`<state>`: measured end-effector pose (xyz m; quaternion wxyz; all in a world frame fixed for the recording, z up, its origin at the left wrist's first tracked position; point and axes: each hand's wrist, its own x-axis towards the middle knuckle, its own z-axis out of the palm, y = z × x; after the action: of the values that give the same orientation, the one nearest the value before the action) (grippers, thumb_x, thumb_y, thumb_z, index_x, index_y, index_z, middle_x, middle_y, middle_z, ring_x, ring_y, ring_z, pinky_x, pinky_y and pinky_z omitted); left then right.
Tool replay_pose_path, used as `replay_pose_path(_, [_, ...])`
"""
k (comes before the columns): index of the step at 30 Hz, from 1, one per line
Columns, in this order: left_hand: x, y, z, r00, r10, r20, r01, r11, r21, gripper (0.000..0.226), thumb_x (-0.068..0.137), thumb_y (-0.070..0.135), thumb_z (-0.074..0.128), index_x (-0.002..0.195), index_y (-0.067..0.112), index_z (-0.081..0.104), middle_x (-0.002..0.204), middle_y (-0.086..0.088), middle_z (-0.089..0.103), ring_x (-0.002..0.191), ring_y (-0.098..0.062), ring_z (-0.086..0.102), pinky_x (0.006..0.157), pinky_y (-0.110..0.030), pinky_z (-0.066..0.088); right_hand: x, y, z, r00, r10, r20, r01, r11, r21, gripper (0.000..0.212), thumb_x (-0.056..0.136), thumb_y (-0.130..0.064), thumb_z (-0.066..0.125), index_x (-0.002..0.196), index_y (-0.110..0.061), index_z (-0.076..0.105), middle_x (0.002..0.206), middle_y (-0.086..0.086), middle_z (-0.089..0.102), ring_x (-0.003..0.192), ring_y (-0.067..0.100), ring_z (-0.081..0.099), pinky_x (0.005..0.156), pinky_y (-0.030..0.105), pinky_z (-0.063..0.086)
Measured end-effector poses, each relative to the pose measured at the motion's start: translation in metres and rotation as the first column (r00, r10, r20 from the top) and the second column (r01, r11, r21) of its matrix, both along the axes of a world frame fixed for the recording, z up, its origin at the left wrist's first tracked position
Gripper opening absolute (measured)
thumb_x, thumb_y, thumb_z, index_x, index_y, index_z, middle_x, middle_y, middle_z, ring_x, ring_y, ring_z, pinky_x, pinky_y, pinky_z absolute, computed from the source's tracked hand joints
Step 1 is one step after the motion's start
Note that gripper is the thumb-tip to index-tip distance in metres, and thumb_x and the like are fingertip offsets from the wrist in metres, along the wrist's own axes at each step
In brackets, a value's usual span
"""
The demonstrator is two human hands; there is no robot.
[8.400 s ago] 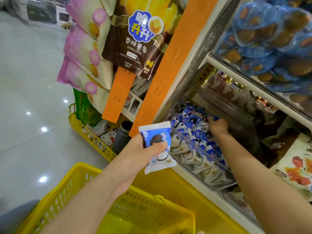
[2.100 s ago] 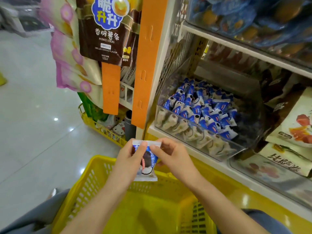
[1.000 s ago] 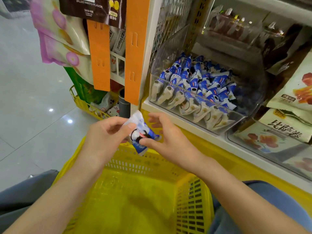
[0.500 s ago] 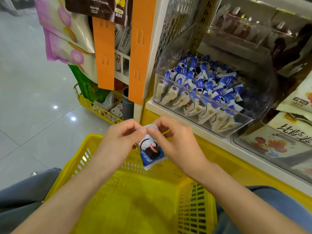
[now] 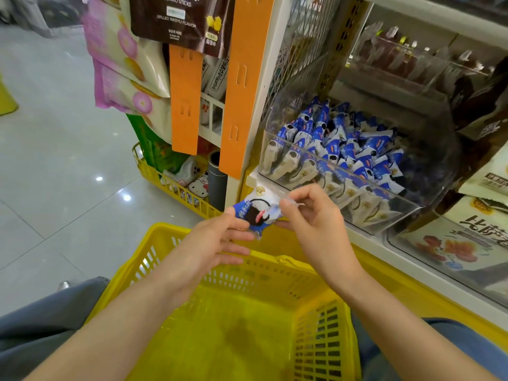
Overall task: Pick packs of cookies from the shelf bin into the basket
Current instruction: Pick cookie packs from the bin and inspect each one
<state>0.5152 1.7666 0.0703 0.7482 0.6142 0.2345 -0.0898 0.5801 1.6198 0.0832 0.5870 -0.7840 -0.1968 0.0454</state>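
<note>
Because it is a small foil-film sachet with one dark sandwich cookie printed on it, the cookie pack (image 5: 258, 213) is likely very light, with a slick, crinkly wrapper and a brittle biscuit inside. The flat crimped ends look like the safe places to take hold, and the middle should not be squeezed. It hangs in the air above the far rim of the yellow basket (image 5: 275, 261), just in front of the shelf edge. The right hand (image 5: 310, 215) pinches its upper crimped end between thumb and forefinger. The left hand (image 5: 217, 237) holds the lower end under the thumb, its other fingers stretched out loosely beneath.

The clear shelf bin (image 5: 406, 215) sits close behind the hands, with many more packs (image 5: 343, 152) in it, and its raised front wall has to be reached over. An orange strip (image 5: 244, 92) hangs beside the bin's left side, with hanging snack bags (image 5: 123, 64) further left. A smaller floor basket (image 5: 154, 171) stands below them. Nothing lies between the pack and the basket's open mouth, so letting it drop looks unobstructed.
</note>
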Motion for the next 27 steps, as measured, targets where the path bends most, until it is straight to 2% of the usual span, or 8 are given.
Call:
replay_pose_path(2, [0.000,0.003,-0.002,0.999,0.005,0.039,0.003,0.981,-0.192,0.045,0.094,0.046,0.033,0.099,0.014,0.064,0.095,-0.007,0.073,0.085,-0.021,0.070,0.068,-0.028,0.057,-0.003,-0.001,0.001,0.980,0.112,0.164,-0.097,0.990,-0.099,0.008,0.089,-0.006,0.057,0.085,-0.013,0.057,0.091,-0.002,0.065,0.091,0.007,0.062,0.080,0.020,0.052])
replay_pose_path(5, [0.001,0.007,0.000,0.993,0.066,0.102,-0.022,0.926,-0.376,0.042,0.092,0.044,0.040,0.110,0.015,0.064,0.104,-0.010,0.071,0.095,-0.023,0.068,0.078,-0.034,0.054,-0.008,-0.003,0.000,0.810,0.372,0.453,-0.191,0.898,-0.395,0.007,0.089,-0.009,0.057,0.086,-0.006,0.062,0.106,0.004,0.063,0.104,0.011,0.057,0.086,0.022,0.046])
replay_pose_path(8, [0.001,0.003,0.000,0.972,0.168,0.163,-0.117,0.952,-0.283,0.024,0.089,0.021,0.053,0.107,0.012,0.065,0.103,-0.009,0.071,0.087,-0.015,0.069,0.070,-0.027,0.057,-0.009,-0.002,-0.001,0.697,0.495,0.519,-0.183,0.823,-0.538,0.020,0.089,-0.023,0.054,0.090,-0.007,0.067,0.109,0.004,0.063,0.105,0.015,0.056,0.085,0.023,0.044])
replay_pose_path(14, [-0.003,-0.001,-0.003,0.959,0.128,0.252,-0.138,0.990,0.022,0.021,0.089,0.014,0.056,0.109,0.019,0.060,0.097,0.006,0.073,0.087,-0.010,0.068,0.067,-0.021,0.052,-0.010,0.005,-0.001,0.993,0.103,0.053,-0.092,0.980,-0.177,0.021,0.089,-0.024,0.057,0.108,-0.028,0.051,0.101,-0.011,0.061,0.089,0.003,0.058,0.077,0.016,0.049])
replay_pose_path(16, [-0.004,-0.004,-0.004,0.964,0.085,0.252,-0.089,0.996,0.008,0.021,0.089,0.012,0.056,0.108,0.020,0.058,0.094,0.007,0.073,0.083,-0.008,0.069,0.061,-0.017,0.051,-0.007,0.008,-0.001,0.982,0.081,-0.168,-0.095,0.992,-0.079,0.024,0.089,-0.021,0.056,0.113,-0.021,0.050,0.105,-0.003,0.063,0.089,0.010,0.062,0.077,0.026,0.054])
replay_pose_path(19, [-0.004,-0.005,-0.007,0.970,0.038,0.240,-0.050,0.998,0.042,0.023,0.090,0.011,0.055,0.110,0.022,0.057,0.094,0.008,0.073,0.080,-0.006,0.069,0.058,-0.013,0.050,-0.004,0.007,-0.001,0.894,0.112,-0.434,-0.069,0.991,0.113,0.031,0.090,-0.017,0.056,0.119,-0.013,0.047,0.101,0.003,0.067,0.079,0.006,0.067,0.067,0.020,0.056])
replay_pose_path(23, [-0.003,-0.006,-0.005,0.975,0.002,0.221,-0.018,0.997,0.071,0.026,0.090,0.013,0.056,0.114,0.022,0.057,0.095,0.002,0.073,0.079,-0.006,0.069,0.063,-0.015,0.053,0.001,0.005,0.001,0.894,0.118,-0.432,-0.077,0.991,0.111,0.011,0.090,-0.017,0.057,0.100,-0.016,0.060,0.088,-0.001,0.069,0.069,0.000,0.065,0.057,0.015,0.051])
replay_pose_path(27, [-0.001,-0.009,-0.007,0.938,0.088,0.335,-0.212,0.911,0.353,0.032,0.083,0.010,0.065,0.105,0.027,0.049,0.099,0.009,0.060,0.081,-0.007,0.060,0.064,-0.011,0.048,0.001,0.008,-0.001,0.954,0.045,-0.297,-0.024,0.997,0.076,0.010,0.086,-0.014,0.062,0.077,-0.017,0.058,0.076,0.000,0.065,0.063,0.005,0.063,0.054,0.019,0.051])
